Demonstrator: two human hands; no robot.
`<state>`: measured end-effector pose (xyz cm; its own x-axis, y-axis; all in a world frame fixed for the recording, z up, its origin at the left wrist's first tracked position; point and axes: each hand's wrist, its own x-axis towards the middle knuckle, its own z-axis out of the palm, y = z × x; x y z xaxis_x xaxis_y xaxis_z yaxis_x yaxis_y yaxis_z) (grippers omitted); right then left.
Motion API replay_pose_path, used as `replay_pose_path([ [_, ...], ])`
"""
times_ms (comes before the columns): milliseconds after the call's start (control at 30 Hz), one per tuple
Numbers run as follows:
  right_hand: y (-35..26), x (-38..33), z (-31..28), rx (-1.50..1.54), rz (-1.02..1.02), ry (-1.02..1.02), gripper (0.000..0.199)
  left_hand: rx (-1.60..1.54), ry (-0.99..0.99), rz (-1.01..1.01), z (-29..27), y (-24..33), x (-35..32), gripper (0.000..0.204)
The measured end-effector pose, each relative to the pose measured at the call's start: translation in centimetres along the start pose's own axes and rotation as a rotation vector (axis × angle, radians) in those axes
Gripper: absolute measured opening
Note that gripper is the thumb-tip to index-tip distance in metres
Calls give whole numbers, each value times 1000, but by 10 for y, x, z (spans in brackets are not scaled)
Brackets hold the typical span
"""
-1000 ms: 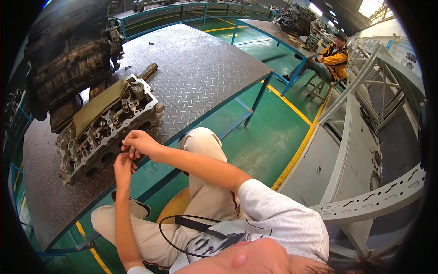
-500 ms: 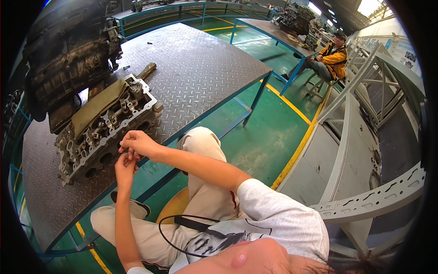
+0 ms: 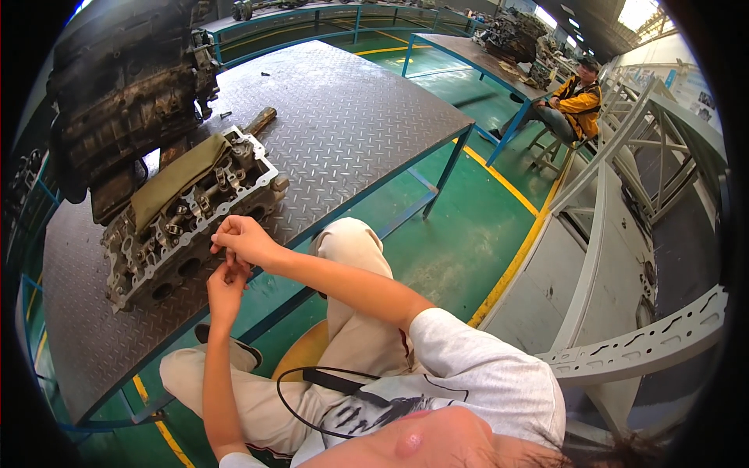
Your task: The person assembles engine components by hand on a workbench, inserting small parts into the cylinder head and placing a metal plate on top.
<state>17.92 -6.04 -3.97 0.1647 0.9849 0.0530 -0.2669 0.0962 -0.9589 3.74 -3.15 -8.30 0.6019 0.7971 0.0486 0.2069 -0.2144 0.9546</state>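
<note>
Left hand (image 3: 225, 290) and right hand (image 3: 248, 240) worked close beside the cylinder head (image 3: 184, 243), fingers curled, any grasp undeterminable; light, steady pinching seemed advisable.

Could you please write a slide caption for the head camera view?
Left hand and right hand close together beside an engine part, topped by an olive cloth, on a metal table.

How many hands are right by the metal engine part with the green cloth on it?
2: the left hand and, just above it in the picture, the right hand, both by the metal engine part.
</note>
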Motion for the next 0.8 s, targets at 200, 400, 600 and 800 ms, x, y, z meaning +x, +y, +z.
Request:
replay_pose_path([
  [200,-7,2,-9,77,-45,43,16,11,16,6,-11,0,2,17],
  [400,-9,5,-18,48,-50,-50,14,166,-184,-106,-36,17,-6,16],
  [600,-11,-8,-6,-249,146,-378,10,-54,-120,111,-57,12,-11,60],
  [800,-13,-8,4,-151,178,-327,8,-107,-338,2,-52,17,-5,24],
])
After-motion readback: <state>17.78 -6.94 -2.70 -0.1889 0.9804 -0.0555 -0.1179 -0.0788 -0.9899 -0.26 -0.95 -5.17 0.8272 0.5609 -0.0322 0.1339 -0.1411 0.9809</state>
